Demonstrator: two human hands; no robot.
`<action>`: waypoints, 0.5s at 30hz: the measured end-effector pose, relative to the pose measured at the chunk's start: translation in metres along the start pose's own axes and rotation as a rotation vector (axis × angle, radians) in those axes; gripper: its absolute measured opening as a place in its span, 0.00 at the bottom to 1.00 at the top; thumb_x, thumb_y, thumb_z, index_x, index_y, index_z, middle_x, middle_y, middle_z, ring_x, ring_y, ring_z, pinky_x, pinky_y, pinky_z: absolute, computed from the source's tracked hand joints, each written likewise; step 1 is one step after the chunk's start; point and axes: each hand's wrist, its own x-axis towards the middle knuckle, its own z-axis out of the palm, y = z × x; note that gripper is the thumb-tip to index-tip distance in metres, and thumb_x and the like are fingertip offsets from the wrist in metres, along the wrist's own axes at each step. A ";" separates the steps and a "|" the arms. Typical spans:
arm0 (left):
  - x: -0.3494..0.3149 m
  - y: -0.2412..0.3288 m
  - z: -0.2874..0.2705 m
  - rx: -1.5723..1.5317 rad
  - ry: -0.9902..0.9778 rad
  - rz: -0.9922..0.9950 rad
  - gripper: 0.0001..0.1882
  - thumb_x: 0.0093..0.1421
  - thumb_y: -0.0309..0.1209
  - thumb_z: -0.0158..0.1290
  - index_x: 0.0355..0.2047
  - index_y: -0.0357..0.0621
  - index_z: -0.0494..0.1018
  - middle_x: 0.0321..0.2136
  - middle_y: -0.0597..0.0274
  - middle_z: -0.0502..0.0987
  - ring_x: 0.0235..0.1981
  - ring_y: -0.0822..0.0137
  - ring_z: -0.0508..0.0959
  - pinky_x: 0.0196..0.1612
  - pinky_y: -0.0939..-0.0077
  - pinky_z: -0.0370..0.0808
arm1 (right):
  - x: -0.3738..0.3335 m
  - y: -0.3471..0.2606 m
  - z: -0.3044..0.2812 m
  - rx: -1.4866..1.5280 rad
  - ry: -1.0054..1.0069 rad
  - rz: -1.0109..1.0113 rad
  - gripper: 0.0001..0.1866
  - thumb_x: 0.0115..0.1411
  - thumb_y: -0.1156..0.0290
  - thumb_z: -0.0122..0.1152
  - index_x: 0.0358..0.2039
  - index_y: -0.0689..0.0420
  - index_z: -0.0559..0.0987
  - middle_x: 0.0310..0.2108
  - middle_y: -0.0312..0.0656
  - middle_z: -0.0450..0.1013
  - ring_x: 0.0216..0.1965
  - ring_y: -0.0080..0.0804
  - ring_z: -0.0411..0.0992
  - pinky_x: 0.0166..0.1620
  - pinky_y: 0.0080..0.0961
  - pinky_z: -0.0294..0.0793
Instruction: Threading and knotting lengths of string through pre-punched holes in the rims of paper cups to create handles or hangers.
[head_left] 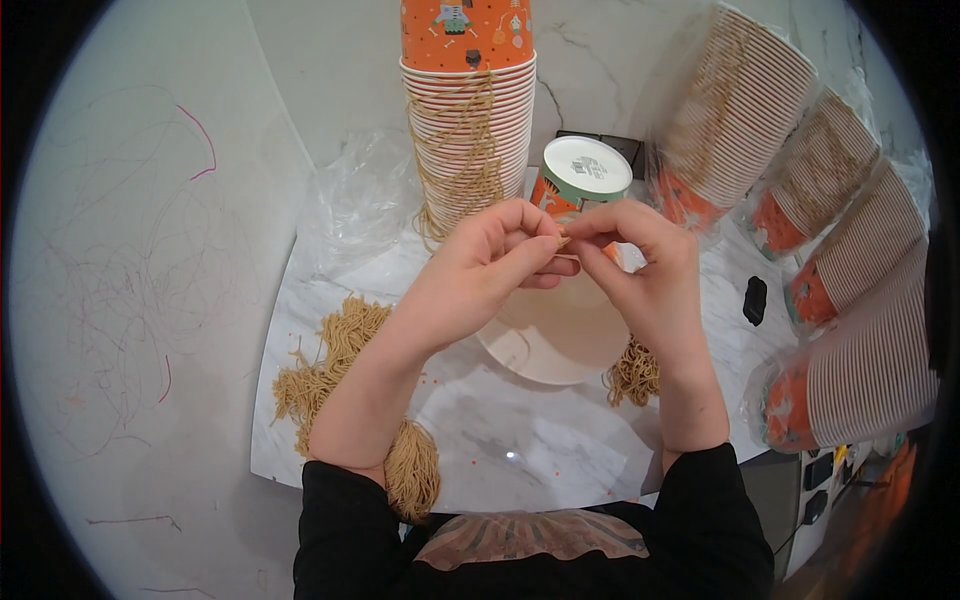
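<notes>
My left hand [480, 265] and my right hand [645, 255] meet in front of me, above a round cream bowl [555, 345]. Both are closed, with thumbs and fingers pinching a small tan piece [563, 241] between them. It is too small to tell whether it is an end of cord. Just behind the hands stands an orange and green paper tub [585, 178] with a white top facing up. A loose pile of tan cord [340, 345] and a looped bundle of cord [413, 470] lie by my left forearm. More dark tan cord [633, 372] sits beside my right wrist.
A tall stack of orange paper tubs [470, 110], draped with cord, rises at the back. Crumpled clear plastic [360, 195] lies to its left. Several bagged tub stacks [740, 100] lean along the right. A small black object [755, 300] rests on the marbled table [530, 440].
</notes>
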 end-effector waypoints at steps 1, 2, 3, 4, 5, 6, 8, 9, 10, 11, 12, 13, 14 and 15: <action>-0.001 0.004 0.000 0.046 0.019 0.003 0.06 0.69 0.30 0.51 0.41 0.41 0.71 0.36 0.66 0.78 0.38 0.75 0.80 0.44 0.81 0.78 | 0.001 0.003 -0.001 0.004 0.019 0.008 0.08 0.54 0.82 0.65 0.37 0.63 0.80 0.33 0.42 0.79 0.34 0.31 0.79 0.39 0.24 0.78; -0.003 0.006 0.000 0.093 0.041 0.006 0.07 0.67 0.30 0.54 0.41 0.40 0.72 0.36 0.67 0.77 0.37 0.76 0.80 0.42 0.83 0.77 | 0.002 0.006 -0.001 0.011 0.038 0.014 0.07 0.54 0.82 0.64 0.35 0.63 0.81 0.32 0.42 0.79 0.34 0.30 0.80 0.39 0.24 0.78; -0.003 0.006 -0.002 0.094 0.042 0.005 0.07 0.67 0.30 0.54 0.41 0.40 0.72 0.36 0.67 0.77 0.37 0.76 0.80 0.42 0.83 0.77 | 0.003 0.007 -0.002 0.013 0.038 0.014 0.07 0.54 0.82 0.64 0.35 0.63 0.81 0.32 0.42 0.79 0.34 0.30 0.80 0.39 0.24 0.78; -0.003 0.005 -0.004 0.290 0.128 0.110 0.09 0.64 0.30 0.58 0.41 0.40 0.73 0.35 0.67 0.77 0.35 0.77 0.78 0.39 0.83 0.75 | 0.003 0.007 -0.002 0.040 0.024 0.022 0.07 0.54 0.82 0.64 0.35 0.64 0.81 0.31 0.41 0.80 0.34 0.29 0.80 0.39 0.23 0.79; -0.003 0.004 -0.005 0.483 0.213 0.215 0.11 0.60 0.30 0.62 0.41 0.41 0.75 0.34 0.68 0.78 0.33 0.78 0.76 0.36 0.84 0.72 | 0.004 0.007 -0.002 0.065 0.010 0.031 0.07 0.55 0.82 0.64 0.35 0.64 0.81 0.31 0.41 0.80 0.34 0.28 0.80 0.40 0.23 0.79; -0.003 0.003 -0.006 0.483 0.213 0.215 0.11 0.60 0.30 0.62 0.41 0.41 0.75 0.34 0.68 0.78 0.33 0.78 0.76 0.36 0.84 0.72 | 0.004 0.007 -0.001 0.065 0.009 0.031 0.07 0.55 0.82 0.64 0.35 0.64 0.81 0.31 0.41 0.80 0.34 0.28 0.80 0.40 0.23 0.79; -0.003 0.001 -0.007 0.919 0.300 0.452 0.12 0.53 0.30 0.67 0.37 0.42 0.79 0.33 0.69 0.78 0.30 0.77 0.74 0.32 0.81 0.67 | 0.003 0.007 0.002 0.167 -0.068 0.066 0.06 0.55 0.82 0.64 0.35 0.65 0.80 0.30 0.39 0.80 0.34 0.26 0.80 0.41 0.23 0.80; -0.002 -0.001 -0.008 0.919 0.301 0.452 0.12 0.53 0.30 0.67 0.37 0.42 0.79 0.33 0.69 0.78 0.30 0.77 0.74 0.32 0.81 0.67 | 0.003 0.008 0.003 0.168 -0.068 0.065 0.06 0.55 0.82 0.64 0.35 0.65 0.80 0.30 0.39 0.80 0.34 0.26 0.80 0.41 0.23 0.80; -0.001 -0.004 -0.009 0.909 0.267 0.435 0.11 0.53 0.30 0.67 0.36 0.43 0.80 0.32 0.69 0.78 0.30 0.76 0.74 0.32 0.79 0.67 | 0.002 0.010 0.004 0.180 -0.084 0.053 0.05 0.55 0.82 0.64 0.34 0.65 0.80 0.30 0.39 0.80 0.34 0.25 0.80 0.41 0.23 0.80; 0.000 -0.004 -0.010 0.897 0.234 0.417 0.10 0.52 0.30 0.67 0.34 0.43 0.81 0.31 0.69 0.78 0.31 0.75 0.75 0.31 0.78 0.66 | 0.003 0.010 0.005 0.192 -0.101 0.042 0.05 0.56 0.82 0.64 0.34 0.65 0.80 0.30 0.38 0.80 0.34 0.25 0.80 0.41 0.23 0.80; -0.001 -0.003 -0.011 0.897 0.235 0.416 0.10 0.52 0.30 0.67 0.34 0.43 0.81 0.31 0.69 0.78 0.31 0.75 0.75 0.31 0.78 0.66 | 0.003 0.011 0.005 0.192 -0.103 0.042 0.05 0.56 0.82 0.64 0.34 0.65 0.80 0.30 0.38 0.80 0.34 0.25 0.80 0.41 0.23 0.80; -0.003 0.001 -0.012 0.890 0.231 0.327 0.09 0.52 0.30 0.67 0.33 0.42 0.81 0.30 0.69 0.78 0.30 0.74 0.75 0.32 0.77 0.67 | 0.004 0.011 0.005 0.208 -0.134 0.060 0.05 0.56 0.82 0.64 0.34 0.65 0.80 0.30 0.38 0.80 0.34 0.25 0.80 0.41 0.23 0.80; -0.004 0.002 -0.013 0.881 0.225 0.238 0.09 0.52 0.30 0.66 0.33 0.41 0.81 0.29 0.68 0.79 0.30 0.73 0.75 0.32 0.77 0.69 | 0.005 0.012 0.005 0.223 -0.164 0.079 0.05 0.56 0.82 0.64 0.34 0.65 0.80 0.30 0.38 0.80 0.34 0.24 0.80 0.41 0.22 0.80; -0.004 0.002 -0.014 0.880 0.225 0.237 0.09 0.52 0.30 0.66 0.33 0.41 0.81 0.29 0.68 0.79 0.30 0.73 0.75 0.32 0.77 0.69 | 0.005 0.013 0.006 0.223 -0.166 0.080 0.05 0.56 0.82 0.64 0.34 0.65 0.80 0.30 0.38 0.80 0.34 0.24 0.80 0.41 0.22 0.80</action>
